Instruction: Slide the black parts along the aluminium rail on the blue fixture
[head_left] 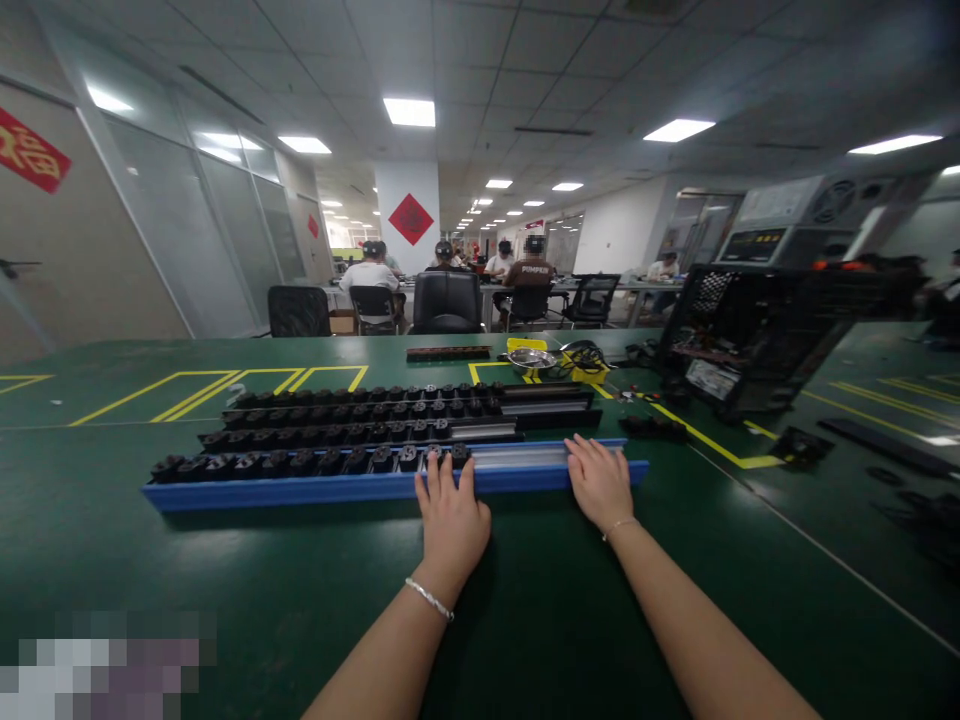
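Note:
A long blue rail [315,494] lies across the table before me, with a row of black plug-like pieces [330,461] seated along its left and middle. My left hand [454,515] reaches over its near wall, fingers spread and tips touching the rightmost black pieces. Bare silvery channel [517,454] shows between my two hands. Near the rail's right end, my right hand [601,484] grips it, fingers across the channel toward the far wall; the thumb's hold is partly hidden. Behind it lie several black rails [551,416] carrying similar pieces.
An opened computer case [757,340] stands at right, with other metal units [802,215] on top. A metal bowl [531,359], cables [586,357] and a dark strip [448,353] lie farther back. Loose dark parts [801,446] lie right. Other people [531,268] sit beyond the table.

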